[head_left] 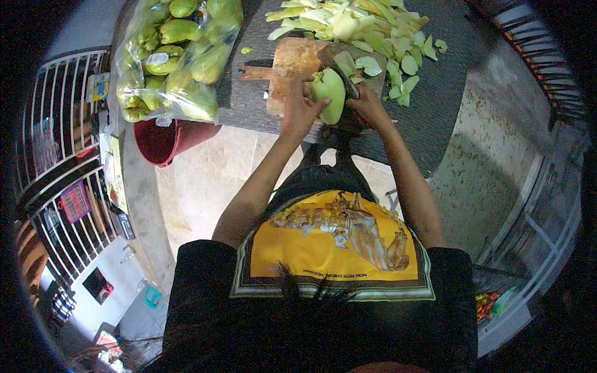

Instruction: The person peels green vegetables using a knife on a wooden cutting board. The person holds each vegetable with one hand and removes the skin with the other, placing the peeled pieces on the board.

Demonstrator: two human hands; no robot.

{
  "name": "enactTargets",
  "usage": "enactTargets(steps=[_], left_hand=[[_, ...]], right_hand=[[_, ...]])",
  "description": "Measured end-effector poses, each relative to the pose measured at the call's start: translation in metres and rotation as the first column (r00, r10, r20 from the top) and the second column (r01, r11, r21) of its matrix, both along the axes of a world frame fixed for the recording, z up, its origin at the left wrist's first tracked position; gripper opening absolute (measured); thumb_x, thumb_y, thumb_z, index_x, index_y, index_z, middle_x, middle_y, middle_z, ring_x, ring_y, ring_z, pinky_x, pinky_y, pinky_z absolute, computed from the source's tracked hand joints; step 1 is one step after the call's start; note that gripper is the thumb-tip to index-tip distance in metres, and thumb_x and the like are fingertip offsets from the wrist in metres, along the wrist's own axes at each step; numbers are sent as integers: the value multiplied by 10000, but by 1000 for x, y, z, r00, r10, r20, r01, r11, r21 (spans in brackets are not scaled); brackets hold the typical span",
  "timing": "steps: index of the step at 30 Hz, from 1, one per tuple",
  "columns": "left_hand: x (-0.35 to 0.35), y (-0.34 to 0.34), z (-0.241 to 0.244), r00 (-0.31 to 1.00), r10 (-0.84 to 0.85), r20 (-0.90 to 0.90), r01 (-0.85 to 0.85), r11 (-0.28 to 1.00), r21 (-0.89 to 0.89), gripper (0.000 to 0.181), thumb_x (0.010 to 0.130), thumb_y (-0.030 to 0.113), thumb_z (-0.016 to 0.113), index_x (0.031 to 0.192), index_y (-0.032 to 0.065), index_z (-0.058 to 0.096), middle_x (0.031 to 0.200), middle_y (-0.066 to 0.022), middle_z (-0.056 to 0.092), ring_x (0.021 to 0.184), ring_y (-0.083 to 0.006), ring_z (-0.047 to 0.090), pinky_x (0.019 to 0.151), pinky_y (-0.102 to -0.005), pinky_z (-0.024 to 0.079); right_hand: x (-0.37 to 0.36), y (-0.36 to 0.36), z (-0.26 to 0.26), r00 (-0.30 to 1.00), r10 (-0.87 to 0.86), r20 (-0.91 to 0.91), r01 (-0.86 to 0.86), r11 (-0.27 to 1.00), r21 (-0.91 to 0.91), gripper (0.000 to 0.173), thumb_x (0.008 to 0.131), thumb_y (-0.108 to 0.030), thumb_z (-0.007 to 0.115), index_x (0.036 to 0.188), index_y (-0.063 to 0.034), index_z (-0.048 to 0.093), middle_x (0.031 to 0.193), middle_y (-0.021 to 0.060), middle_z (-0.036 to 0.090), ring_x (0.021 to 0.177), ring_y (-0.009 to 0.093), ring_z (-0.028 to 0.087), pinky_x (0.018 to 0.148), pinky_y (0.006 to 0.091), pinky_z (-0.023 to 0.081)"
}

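My left hand [301, 105] holds a pale green chayote [328, 95], its fingers and thumb around the left and lower side. A dark-bladed knife [344, 73] is in my right hand [368, 106], with the blade along the chayote's upper right side. Both hands are over a wooden cutting board [291, 56], whose handle points left. Cut pale green pieces [368, 65] lie on the board beside the knife. Beyond the board is a large heap of pale slices [345, 23], spreading to the right. Part of the knife's handle is hidden in my right hand.
A clear plastic bag of whole chayotes [179, 70] rests at the left of the dark woven-textured tabletop [433, 126]. Below the bag, a red bucket [175, 140] lies tilted near the table's edge. White railings [65, 116] stand farther left. Small scraps are scattered near the board.
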State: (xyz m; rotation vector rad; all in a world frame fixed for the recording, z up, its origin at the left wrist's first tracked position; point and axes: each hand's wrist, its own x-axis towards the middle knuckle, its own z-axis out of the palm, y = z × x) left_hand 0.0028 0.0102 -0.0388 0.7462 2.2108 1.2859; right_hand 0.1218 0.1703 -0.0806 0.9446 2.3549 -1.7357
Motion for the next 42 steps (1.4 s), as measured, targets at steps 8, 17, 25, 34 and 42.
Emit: enactTargets(steps=[8, 17, 25, 34, 42], left_hand=[[-6, 7, 13, 994, -98, 47, 97, 995, 17, 629, 647, 174, 791, 1192, 78, 493, 1032, -125, 490, 681, -186, 557, 626, -301, 501], [-23, -4, 7, 985, -172, -13, 172, 985, 20, 591, 663, 139, 725, 1204, 96, 492, 1121, -160, 463, 776, -220, 570, 699, -323, 507], [-30, -1, -3, 978, -207, -6, 207, 977, 47, 575, 630, 137, 734, 1142, 65, 484, 1133, -180, 463, 1073, -351, 467, 894, -412, 444], [-38, 1, -11, 967, -252, -28, 253, 967, 41, 589, 602, 120, 746, 1121, 41, 478, 1105, -190, 454, 1063, -357, 484, 917, -433, 432], [-44, -3, -14, 949, -294, -114, 299, 954, 28, 673, 600, 143, 755, 1182, 31, 438, 1124, -219, 431, 1083, -397, 470, 942, -446, 425]], right_hand=[[17, 29, -31, 999, 37, -14, -30, 942, 334, 370, 730, -93, 632, 1082, -2, 566, 798, 103, 622, 631, 157, 557, 589, 311, 462], [38, -45, 92, 935, -325, -142, 335, 940, 56, 216, 733, -88, 637, 908, 7, 551, 710, 34, 557, 604, 123, 504, 546, 300, 422], [42, -90, 94, 946, -319, -63, 324, 942, 88, 226, 761, -68, 622, 968, 5, 571, 721, 60, 583, 623, 154, 533, 593, 308, 442], [29, -113, 94, 910, -410, -63, 414, 907, 71, 326, 742, -10, 607, 1063, 29, 563, 672, 72, 581, 522, 133, 520, 498, 290, 421], [19, -113, 89, 935, -354, 25, 338, 910, 240, 355, 720, 3, 576, 1075, 9, 587, 663, 69, 581, 552, 137, 539, 528, 298, 442]])
